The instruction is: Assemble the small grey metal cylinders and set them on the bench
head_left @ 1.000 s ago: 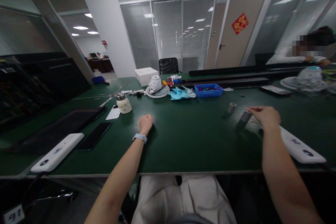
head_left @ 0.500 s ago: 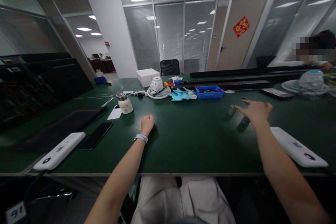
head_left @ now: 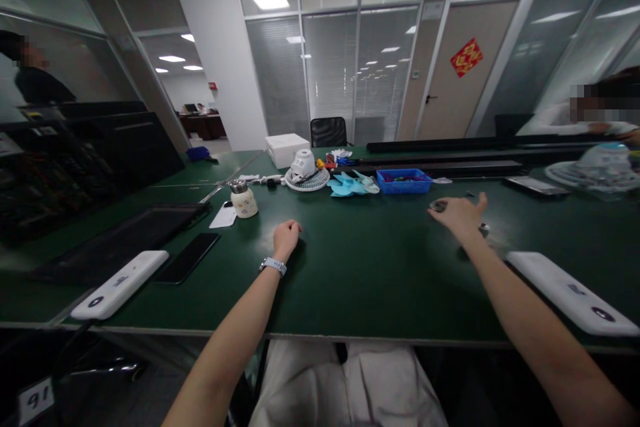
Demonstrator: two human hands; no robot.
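My right hand (head_left: 459,219) has its thumb and fingers closed around a small grey metal cylinder (head_left: 439,205), whose top shows between the fingertips. A second small metal cylinder (head_left: 484,230) stands on the green table just beyond my right wrist, partly hidden by it. Loosely curled, my left hand (head_left: 287,240) rests on the table with a watch on its wrist. Nothing shows in its fingers. Beyond it to the left is a cream flask (head_left: 243,200) with a metal lid.
White fan parts (head_left: 306,177), light blue fan blades (head_left: 350,185) and a blue tray (head_left: 404,181) of small items lie along the back. White oblong devices flank me at left (head_left: 120,285) and right (head_left: 570,293). A black phone (head_left: 189,258) lies left. Another person sits far right.
My right hand has moved left and closed on the nearer cylinder. My left hand stays on the table, its fingers slightly looser. The view has shifted slightly, and a person appears far left.
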